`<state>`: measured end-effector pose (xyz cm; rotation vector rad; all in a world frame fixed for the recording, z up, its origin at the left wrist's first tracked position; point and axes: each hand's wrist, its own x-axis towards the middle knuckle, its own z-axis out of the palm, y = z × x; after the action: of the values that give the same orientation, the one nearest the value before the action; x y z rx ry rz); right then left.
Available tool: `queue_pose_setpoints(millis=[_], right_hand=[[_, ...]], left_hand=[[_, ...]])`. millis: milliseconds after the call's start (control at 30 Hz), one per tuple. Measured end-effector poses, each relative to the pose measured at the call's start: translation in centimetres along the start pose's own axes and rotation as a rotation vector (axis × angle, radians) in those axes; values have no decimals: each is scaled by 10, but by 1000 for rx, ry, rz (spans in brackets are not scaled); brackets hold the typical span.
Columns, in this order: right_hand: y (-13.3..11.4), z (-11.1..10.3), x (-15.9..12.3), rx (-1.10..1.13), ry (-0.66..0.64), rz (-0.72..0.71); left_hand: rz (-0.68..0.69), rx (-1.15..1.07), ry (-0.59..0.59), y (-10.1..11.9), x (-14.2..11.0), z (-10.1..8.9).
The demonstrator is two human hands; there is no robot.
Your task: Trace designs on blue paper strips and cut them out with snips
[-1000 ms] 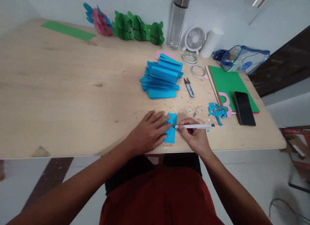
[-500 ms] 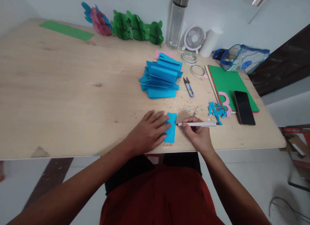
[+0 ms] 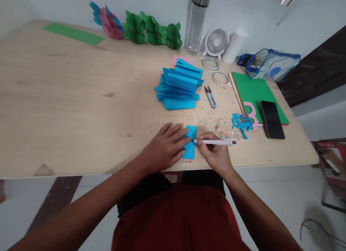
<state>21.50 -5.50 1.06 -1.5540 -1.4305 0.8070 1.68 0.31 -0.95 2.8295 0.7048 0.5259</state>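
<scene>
Head view: the left hand (image 3: 166,148) lies flat near the front edge of the table (image 3: 81,99), fingers spread, a few tips pressing the left side of a blue slip (image 3: 190,154). The right hand (image 3: 218,158) pinches a white pen (image 3: 216,142) near its tip, which is over the slip's middle, by faint curved lines. The pile (image 3: 180,88) is beyond, with snips (image 3: 212,100) to its right and scraps (image 3: 240,125) nearer the phone (image 3: 272,119).

The slip looks light and fairly soft, apt to skid or crease if pushed; flat fingertips near an edge should steady it. The pen seems stiff and light (smooth too, I would guess), best taken low on the barrel.

Compared with the frame just before, the tip has moved left from the slip's right edge onto its face; left hand and slip have barely shifted.
</scene>
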Motion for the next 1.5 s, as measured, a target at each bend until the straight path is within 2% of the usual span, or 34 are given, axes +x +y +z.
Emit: queue_pose_setpoints(millis=[500,1067,1500], right_hand=[[1,-4,-5,-70,-7,-23],[-3,-6,-18,-26,33,7],[-2,-5,-20,-64,39,3]], left_hand=[[6,-15,16,-1,0,0],[19,5,24,-1,0,4],[38,28,15,-5,-2,11]])
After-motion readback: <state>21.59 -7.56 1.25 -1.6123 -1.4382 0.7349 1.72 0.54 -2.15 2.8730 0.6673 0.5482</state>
